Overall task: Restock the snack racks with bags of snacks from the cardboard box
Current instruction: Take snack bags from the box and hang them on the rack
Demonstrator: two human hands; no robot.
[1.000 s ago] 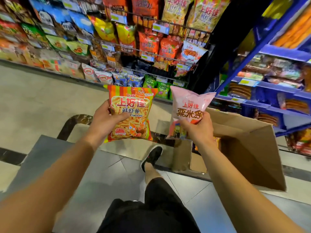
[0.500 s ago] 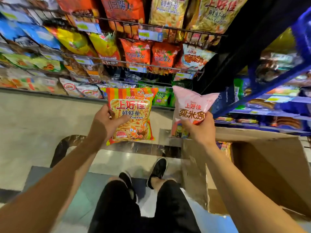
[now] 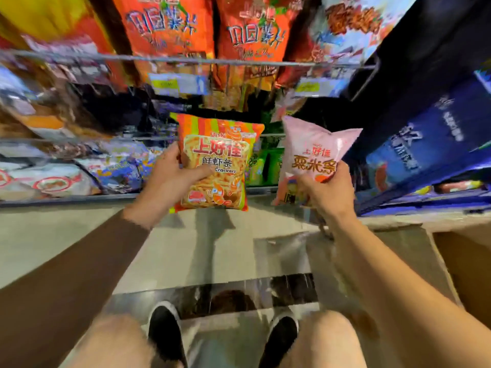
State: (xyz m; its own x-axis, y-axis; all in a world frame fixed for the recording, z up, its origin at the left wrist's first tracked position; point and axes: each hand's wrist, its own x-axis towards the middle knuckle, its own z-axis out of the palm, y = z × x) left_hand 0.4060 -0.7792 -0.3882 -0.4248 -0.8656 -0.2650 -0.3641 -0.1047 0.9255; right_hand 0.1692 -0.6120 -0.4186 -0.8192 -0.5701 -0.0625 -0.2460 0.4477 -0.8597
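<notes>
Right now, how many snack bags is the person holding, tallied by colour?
Orange striped bag, gripped by the left hand: 1
Pink bag, gripped by the right hand: 1
Total in hand: 2

- Left hand (image 3: 170,179) and right hand (image 3: 325,191): bare, no gloves, rings or watch visible.
- Forearms: bare, no sleeves in view.
- Legs: bare at the knees.
- Shoes (image 3: 166,333): black uppers, white sole edging, one pair.
</notes>
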